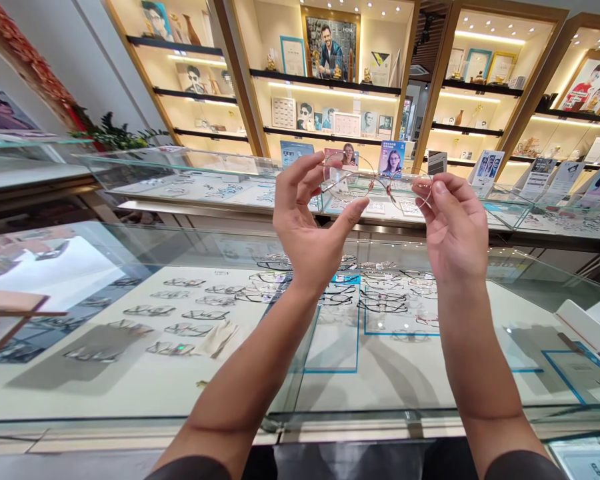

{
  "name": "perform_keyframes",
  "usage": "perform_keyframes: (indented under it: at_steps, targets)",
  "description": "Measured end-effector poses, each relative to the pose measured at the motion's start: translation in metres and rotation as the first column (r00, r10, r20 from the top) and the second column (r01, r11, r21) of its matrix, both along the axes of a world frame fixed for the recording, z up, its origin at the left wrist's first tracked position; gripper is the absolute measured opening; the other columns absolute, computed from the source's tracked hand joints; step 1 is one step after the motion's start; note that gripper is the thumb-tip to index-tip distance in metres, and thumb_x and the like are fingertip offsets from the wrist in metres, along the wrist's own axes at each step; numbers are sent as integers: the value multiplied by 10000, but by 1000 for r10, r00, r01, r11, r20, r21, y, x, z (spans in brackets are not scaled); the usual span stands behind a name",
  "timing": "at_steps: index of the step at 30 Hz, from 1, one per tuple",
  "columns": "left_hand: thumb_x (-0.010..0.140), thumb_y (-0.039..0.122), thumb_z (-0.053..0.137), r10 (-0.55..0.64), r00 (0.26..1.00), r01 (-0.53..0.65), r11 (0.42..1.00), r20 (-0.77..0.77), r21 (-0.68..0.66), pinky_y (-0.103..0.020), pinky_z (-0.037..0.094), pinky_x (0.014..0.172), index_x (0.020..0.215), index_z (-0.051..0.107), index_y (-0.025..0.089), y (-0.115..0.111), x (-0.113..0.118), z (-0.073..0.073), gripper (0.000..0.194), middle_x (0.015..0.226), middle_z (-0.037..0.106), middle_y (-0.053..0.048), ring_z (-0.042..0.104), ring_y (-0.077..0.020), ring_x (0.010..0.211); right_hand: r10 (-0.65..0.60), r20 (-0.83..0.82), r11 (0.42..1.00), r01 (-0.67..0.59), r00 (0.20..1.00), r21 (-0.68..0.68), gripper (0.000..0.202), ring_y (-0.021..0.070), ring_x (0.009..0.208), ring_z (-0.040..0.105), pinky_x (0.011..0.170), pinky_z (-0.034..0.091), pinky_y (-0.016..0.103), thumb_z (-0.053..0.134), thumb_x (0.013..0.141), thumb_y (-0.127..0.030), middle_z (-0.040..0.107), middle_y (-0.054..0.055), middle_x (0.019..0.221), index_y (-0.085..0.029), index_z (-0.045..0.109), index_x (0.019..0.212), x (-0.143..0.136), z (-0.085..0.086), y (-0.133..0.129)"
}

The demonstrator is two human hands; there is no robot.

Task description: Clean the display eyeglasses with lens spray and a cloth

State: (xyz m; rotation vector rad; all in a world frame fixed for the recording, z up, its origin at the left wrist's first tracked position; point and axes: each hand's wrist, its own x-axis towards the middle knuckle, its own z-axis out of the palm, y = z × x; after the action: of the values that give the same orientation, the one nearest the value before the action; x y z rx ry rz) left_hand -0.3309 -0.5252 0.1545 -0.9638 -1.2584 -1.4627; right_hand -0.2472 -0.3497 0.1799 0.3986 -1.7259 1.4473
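Raised in front of me is a pair of eyeglasses [393, 195] with thin metal rims and clear round lenses. My right hand [457, 230] pinches its right edge between thumb and fingers. Around the left lens curls my left hand [307, 223], its fingers at the outer rim and its thumb near the lower rim. Their exact contact there is hard to make out. Below, several dark-framed eyeglasses [385, 301] rest on the glass display counter [330, 393]. A crumpled pale cloth [217, 339] lies further left, beside rows of eyeglasses [187, 329].
Behind runs a second glass showcase [180, 190] with advertising cards, including a blue one [393, 159]. Lit wall shelves [325, 83] hold pictures and ornaments. White boxes [587, 320] stand at the right, a mirror-like panel [35, 250] at the left.
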Motion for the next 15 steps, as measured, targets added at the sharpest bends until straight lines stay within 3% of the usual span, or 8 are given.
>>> perform_keyframes:
  at_steps: [9,15]
  targets:
    - [771,653,837,-77,992,70,995,98,72,-448,512,1123,1353,573,339,2,14,7,712,1355,628,-58,632,-315,1345,-76,17,985,72,997,155,344,251,1296,671,1100,543,466,561,1009,-413,719,42,1253,-344,615,1341,-2,-3,2]
    - [712,600,899,-162,969,137,981,188,135,-421,542,1083,1287,611,344,3,23,10,693,1332,637,-48,653,-314,1318,-48,63,997,44,997,61,323,244,1227,691,1092,535,473,524,1018,-450,733,49,1175,-319,632,1293,-3,-2,1]
